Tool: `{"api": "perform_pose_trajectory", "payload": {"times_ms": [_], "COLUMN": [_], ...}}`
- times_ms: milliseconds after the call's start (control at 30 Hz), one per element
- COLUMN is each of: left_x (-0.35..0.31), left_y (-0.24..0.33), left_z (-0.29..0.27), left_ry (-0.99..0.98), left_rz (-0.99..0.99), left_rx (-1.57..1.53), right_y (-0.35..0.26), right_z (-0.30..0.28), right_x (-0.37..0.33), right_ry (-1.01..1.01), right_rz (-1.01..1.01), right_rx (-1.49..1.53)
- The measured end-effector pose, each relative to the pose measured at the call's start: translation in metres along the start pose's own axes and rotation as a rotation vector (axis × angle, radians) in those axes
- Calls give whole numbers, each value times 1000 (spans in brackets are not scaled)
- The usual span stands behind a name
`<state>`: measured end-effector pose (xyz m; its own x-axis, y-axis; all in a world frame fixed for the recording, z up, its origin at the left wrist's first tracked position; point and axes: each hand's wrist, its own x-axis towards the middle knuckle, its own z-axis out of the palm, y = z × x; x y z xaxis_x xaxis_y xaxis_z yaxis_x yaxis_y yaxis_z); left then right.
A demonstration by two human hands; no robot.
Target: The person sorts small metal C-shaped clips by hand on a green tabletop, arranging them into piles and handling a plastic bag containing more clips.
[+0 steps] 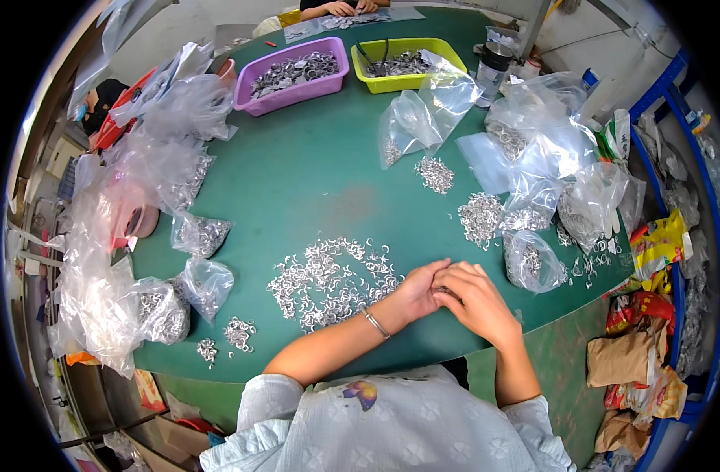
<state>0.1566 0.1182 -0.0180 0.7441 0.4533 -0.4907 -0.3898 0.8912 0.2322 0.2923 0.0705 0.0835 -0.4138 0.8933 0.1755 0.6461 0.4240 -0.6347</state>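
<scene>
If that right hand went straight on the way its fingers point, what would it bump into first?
Most likely the left hand: the right hand looks close enough to touch it, though depth is hard to judge. Leftward beyond lie scattered small silvery pieces.

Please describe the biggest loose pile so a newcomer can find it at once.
Find the green table, then the silver bracelet near its front edge. Beyond and left of it lies the pile of curved silvery pieces, spread wider than any other loose pile.
</scene>
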Motion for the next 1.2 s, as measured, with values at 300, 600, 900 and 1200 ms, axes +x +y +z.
{"api": "perform_pose_trajectory", "payload": {"times_ms": [300, 600, 900, 1200], "left_x": [-1, 57, 102, 119], "left_y": [55, 202, 297, 332], "left_z": [9, 93, 97, 107], "left_ry": [166, 259, 317, 217], "left_rz": [142, 580, 695, 483], "left_rx": [138, 115, 1247, 2378], "right_y": [18, 51, 94, 88], "right_z": [-4, 12, 44, 41], "right_x": [-16, -81, -116, -112], "right_ry": [362, 562, 893, 893], "right_rz": [225, 378, 514, 551], "right_rx": [298, 213, 193, 80]}}
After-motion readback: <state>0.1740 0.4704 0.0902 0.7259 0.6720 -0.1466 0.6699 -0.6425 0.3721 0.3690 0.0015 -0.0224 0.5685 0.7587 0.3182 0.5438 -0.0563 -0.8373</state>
